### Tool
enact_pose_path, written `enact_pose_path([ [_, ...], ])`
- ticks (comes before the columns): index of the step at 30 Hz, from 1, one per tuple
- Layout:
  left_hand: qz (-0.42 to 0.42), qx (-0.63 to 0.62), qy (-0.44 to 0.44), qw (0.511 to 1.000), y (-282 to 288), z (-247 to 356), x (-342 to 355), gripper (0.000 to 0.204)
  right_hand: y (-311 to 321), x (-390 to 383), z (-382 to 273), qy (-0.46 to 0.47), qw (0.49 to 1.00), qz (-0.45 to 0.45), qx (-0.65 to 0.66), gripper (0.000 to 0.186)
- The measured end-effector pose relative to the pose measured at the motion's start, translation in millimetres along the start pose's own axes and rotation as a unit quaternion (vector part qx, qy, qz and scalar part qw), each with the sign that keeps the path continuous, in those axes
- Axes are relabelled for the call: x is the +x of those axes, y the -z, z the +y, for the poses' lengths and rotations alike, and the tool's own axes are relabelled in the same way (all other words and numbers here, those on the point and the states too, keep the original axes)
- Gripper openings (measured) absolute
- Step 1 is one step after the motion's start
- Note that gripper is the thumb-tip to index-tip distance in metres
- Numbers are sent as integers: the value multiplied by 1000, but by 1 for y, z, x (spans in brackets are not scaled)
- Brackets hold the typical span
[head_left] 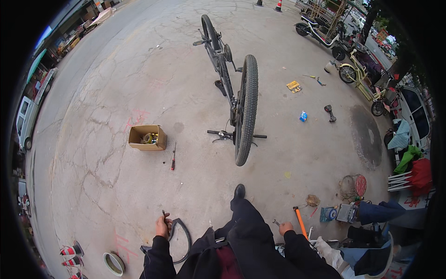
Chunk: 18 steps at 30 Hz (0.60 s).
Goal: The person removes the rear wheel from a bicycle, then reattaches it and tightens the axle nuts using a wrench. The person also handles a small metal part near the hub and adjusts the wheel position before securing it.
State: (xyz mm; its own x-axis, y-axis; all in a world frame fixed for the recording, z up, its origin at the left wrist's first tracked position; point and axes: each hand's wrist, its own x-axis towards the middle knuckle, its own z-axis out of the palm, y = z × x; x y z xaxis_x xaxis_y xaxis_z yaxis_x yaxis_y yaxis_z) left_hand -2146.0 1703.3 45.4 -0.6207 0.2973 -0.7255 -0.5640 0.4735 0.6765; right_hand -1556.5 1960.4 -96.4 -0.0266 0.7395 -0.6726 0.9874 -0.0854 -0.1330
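Bicycle (pixel 225 76) rests upside down on the pavement (pixel 190 172), its handlebar (pixel 260 136) at the ground and its front wheel (pixel 250 107) raised. Nearer the person than the bicycle and off to its left, the left hand (pixel 162 226) has its fingers closed on a small dark piece (pixel 163 212), too small to name; whether they also grip the black tube (pixel 188 232) looped beside them, I cannot tell. Nearer than the bicycle and slightly to its right, the right hand (pixel 285 228) holds a wrench (pixel 276 222), fingers curled narrow around it. Left of the bicycle are an open cardboard box (pixel 151 145) and a screwdriver (pixel 173 163); right of it lie a yellow packet (pixel 294 86), a blue packet (pixel 303 116) and a power drill (pixel 330 113).
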Motion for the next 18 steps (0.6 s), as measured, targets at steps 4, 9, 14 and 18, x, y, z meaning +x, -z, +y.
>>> enact_pose_path([
  [4,-213,-74,-158,961,-156,147,-31,39,38,54,-16,45,988,-20,144,28],
  [9,-340,-153,-170,912,-240,266,-84,47,114,104,-51,1,924,12,383,23],
  [14,-409,-205,-137,879,-263,316,-76,50,112,131,-38,3,951,52,306,25],
  [18,-468,-291,-72,832,-279,352,-23,45,62,127,-26,47,953,157,256,20],
])
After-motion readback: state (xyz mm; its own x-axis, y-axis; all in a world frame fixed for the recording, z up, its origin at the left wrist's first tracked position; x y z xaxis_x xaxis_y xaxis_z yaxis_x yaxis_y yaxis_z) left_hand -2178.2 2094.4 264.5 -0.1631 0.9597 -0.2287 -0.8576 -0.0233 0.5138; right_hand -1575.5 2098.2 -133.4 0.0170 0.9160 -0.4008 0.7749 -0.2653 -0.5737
